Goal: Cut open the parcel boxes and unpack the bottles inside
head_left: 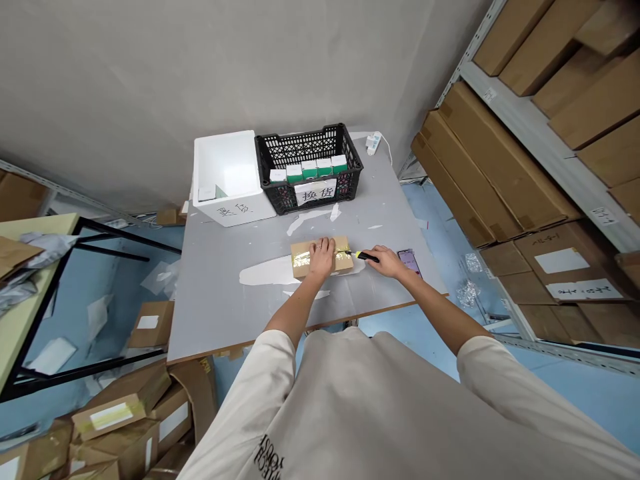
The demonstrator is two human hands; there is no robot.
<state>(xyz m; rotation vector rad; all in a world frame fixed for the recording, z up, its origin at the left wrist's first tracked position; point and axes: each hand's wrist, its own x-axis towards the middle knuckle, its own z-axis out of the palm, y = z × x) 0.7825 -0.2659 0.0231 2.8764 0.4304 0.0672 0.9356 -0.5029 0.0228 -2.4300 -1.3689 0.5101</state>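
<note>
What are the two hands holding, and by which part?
The right hand holds a cutter by its handle; the left hand rests on top of the cardboard box.

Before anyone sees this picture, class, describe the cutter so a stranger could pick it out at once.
On the gray table, in front of the black crate, a small taped cardboard box lies under the left hand. At the box's right end, the right hand holds the cutter. Its slim black-and-yellow handle sets it apart from the brown box and the flat phone.
</note>
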